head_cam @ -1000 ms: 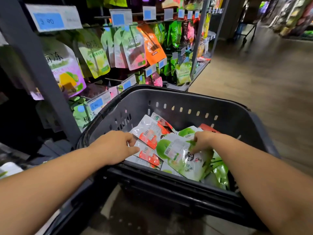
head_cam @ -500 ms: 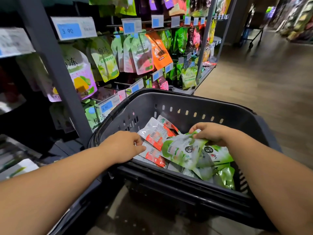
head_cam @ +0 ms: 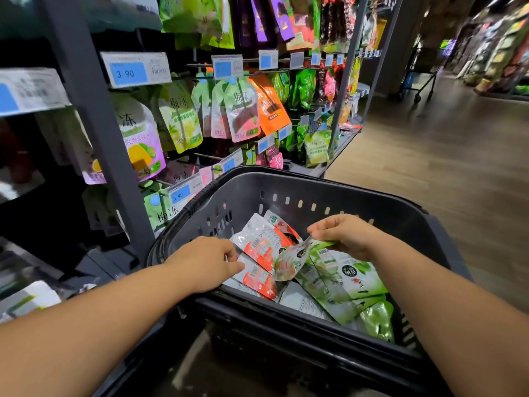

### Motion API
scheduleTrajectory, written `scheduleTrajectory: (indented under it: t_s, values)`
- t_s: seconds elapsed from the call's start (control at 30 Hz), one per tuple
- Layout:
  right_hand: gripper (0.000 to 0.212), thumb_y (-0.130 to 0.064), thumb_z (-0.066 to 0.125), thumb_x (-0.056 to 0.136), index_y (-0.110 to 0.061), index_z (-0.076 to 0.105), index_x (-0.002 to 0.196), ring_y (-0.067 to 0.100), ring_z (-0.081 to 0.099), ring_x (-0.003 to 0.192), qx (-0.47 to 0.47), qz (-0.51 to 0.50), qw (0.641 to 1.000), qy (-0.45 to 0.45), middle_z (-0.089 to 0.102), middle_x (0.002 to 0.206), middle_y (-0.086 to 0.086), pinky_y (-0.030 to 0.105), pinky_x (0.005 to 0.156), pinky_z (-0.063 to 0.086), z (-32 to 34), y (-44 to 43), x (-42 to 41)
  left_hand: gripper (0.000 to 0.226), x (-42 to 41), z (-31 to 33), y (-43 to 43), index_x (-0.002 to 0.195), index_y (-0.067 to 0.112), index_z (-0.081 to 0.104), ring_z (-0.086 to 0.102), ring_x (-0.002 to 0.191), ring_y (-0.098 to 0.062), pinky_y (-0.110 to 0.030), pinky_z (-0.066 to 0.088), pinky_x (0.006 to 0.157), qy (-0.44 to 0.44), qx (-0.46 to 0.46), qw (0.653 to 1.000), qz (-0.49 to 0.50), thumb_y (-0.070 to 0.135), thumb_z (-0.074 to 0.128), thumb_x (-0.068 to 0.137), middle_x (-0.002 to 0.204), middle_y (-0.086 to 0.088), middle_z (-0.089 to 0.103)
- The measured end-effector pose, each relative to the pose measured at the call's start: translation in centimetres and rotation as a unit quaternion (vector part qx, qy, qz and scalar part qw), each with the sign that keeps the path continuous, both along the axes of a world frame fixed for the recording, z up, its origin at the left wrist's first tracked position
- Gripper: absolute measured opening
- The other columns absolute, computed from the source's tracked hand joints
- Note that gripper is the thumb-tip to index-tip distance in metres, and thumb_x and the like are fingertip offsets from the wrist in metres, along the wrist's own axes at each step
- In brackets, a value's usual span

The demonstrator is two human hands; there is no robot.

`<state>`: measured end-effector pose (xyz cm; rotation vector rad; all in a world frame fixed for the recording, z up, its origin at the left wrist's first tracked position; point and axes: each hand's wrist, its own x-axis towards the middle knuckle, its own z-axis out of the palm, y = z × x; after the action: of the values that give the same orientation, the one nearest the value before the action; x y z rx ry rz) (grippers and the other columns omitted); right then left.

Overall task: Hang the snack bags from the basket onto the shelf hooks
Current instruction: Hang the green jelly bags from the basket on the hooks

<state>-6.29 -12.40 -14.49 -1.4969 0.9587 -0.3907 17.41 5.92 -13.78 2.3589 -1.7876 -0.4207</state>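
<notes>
A dark grey plastic basket (head_cam: 320, 193) stands in front of me with several snack bags inside, red-and-white ones on the left and green ones on the right. My right hand (head_cam: 347, 234) pinches the top of a green-and-white snack bag (head_cam: 292, 262) and holds it tilted above the pile. My left hand (head_cam: 207, 262) rests at the basket's near-left rim, its fingertips touching a red-and-white bag (head_cam: 257, 277); its fingers are curled, and I cannot tell whether they grip it. The shelf hooks (head_cam: 200, 156) with hanging pouches run along the left.
A grey shelf upright (head_cam: 94, 116) stands just left of the basket. Blue price tags (head_cam: 128, 73) front the hook rails. Hanging pouches (head_cam: 240, 110) fill the rows. Wooden aisle floor (head_cam: 443, 156) stretches to the right, with a trolley (head_cam: 420, 81) far back.
My right hand has lifted the green-and-white bag off the pile and raised it toward the basket's middle. My left hand stays at the rim. The view has tilted up toward the shelf.
</notes>
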Motion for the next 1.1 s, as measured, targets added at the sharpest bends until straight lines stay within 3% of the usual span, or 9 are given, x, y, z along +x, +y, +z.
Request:
scheduleTrajectory:
  t_s: [0.37, 0.47, 0.6, 0.7, 0.77, 0.83, 0.97, 1.03, 1.1]
  values:
    - [0.049, 0.012, 0.072, 0.079, -0.012, 0.061, 0.120, 0.019, 0.067, 0.095, -0.042, 0.063, 0.997, 0.013, 0.070, 0.099, 0.007, 0.028, 0.092, 0.054, 1.0, 1.3, 0.8, 0.025, -0.1, 0.1, 0.2, 0.075, 0.036, 0.050, 0.055, 0.082, -0.013, -0.029, 0.040, 0.068, -0.006, -0.003, 1.000, 0.003, 0.054, 0.055, 0.091, 0.087, 0.011, 0.059]
    - [0.032, 0.003, 0.076, 0.080, -0.016, 0.070, 0.104, 0.017, 0.065, 0.091, -0.137, 0.024, 0.989, 0.059, 0.071, 0.101, 0.006, 0.028, 0.085, 0.055, 1.1, 1.6, 1.5, 0.026, 0.0, 0.1, 0.2, 0.074, 0.035, 0.050, 0.056, 0.081, -0.012, -0.029, 0.041, 0.067, 0.000, -0.004, 1.000, 0.004, 0.054, 0.055, 0.091, 0.086, 0.010, 0.059]
    - [0.012, -0.012, 0.083, 0.077, -0.023, 0.076, 0.077, 0.010, 0.064, 0.077, -0.230, -0.027, 0.971, 0.057, 0.070, 0.079, -0.007, 0.016, 0.066, 0.052, 1.1, 1.6, 2.1, 0.025, 0.0, 0.1, 0.3, 0.076, 0.035, 0.050, 0.055, 0.080, -0.012, -0.029, 0.040, 0.067, 0.000, -0.006, 1.000, 0.004, 0.054, 0.055, 0.091, 0.085, 0.011, 0.058]
    - [0.017, -0.024, 0.085, 0.074, -0.032, 0.074, 0.063, 0.013, 0.055, 0.071, -0.308, -0.045, 0.947, 0.075, 0.054, 0.070, -0.006, 0.031, 0.065, 0.043, 1.2, 1.1, 2.0, 0.024, -0.1, 0.1, 0.2, 0.078, 0.034, 0.051, 0.054, 0.083, -0.013, -0.028, 0.039, 0.070, -0.008, -0.015, 1.000, -0.001, 0.054, 0.055, 0.091, 0.086, 0.011, 0.057]
    - [0.020, -0.030, 0.086, 0.073, -0.020, 0.075, 0.059, 0.012, 0.049, 0.061, -0.332, -0.045, 0.938, 0.092, 0.047, 0.064, -0.003, 0.032, 0.060, 0.037, 1.3, 1.0, 1.8, 0.023, -0.1, 0.1, 0.2, 0.080, 0.034, 0.052, 0.051, 0.086, -0.013, -0.028, 0.038, 0.072, -0.012, -0.021, 1.000, -0.003, 0.054, 0.054, 0.092, 0.088, 0.012, 0.057]
    - [0.026, -0.029, 0.084, 0.077, -0.013, 0.072, 0.061, 0.014, 0.055, 0.060, -0.312, -0.039, 0.946, 0.079, 0.053, 0.062, 0.000, 0.031, 0.060, 0.042, 1.1, 1.1, 1.5, 0.022, -0.1, 0.1, 0.3, 0.081, 0.035, 0.052, 0.050, 0.087, -0.013, -0.028, 0.038, 0.072, -0.010, -0.021, 1.000, -0.001, 0.054, 0.054, 0.092, 0.089, 0.013, 0.057]
    - [0.011, -0.018, 0.068, 0.092, -0.010, 0.068, 0.100, 0.022, 0.069, 0.091, -0.130, -0.037, 0.991, 0.004, 0.070, 0.087, 0.001, 0.026, 0.083, 0.056, 0.0, 1.5, 1.3, 0.023, -0.1, 0.0, 0.3, 0.082, 0.035, 0.053, 0.052, 0.087, -0.013, -0.029, 0.039, 0.072, -0.004, -0.020, 1.000, 0.001, 0.055, 0.054, 0.091, 0.090, 0.013, 0.058]
    - [0.011, -0.020, 0.063, 0.096, -0.015, 0.064, 0.106, 0.029, 0.067, 0.101, -0.117, -0.043, 0.992, -0.012, 0.071, 0.102, 0.007, 0.041, 0.093, 0.055, -0.3, 1.5, 1.6, 0.023, -0.1, 0.1, 0.4, 0.082, 0.035, 0.054, 0.054, 0.086, -0.012, -0.029, 0.040, 0.071, -0.002, -0.019, 1.000, 0.003, 0.056, 0.054, 0.091, 0.090, 0.012, 0.058]
    - [0.007, -0.020, 0.058, 0.098, -0.020, 0.061, 0.105, 0.031, 0.067, 0.099, -0.111, -0.047, 0.992, -0.033, 0.070, 0.107, 0.011, 0.044, 0.084, 0.057, 0.1, 1.7, 2.1, 0.024, -0.1, 0.3, 0.4, 0.082, 0.036, 0.053, 0.054, 0.085, -0.012, -0.029, 0.041, 0.072, 0.002, -0.016, 1.000, 0.005, 0.058, 0.055, 0.090, 0.088, 0.012, 0.059]
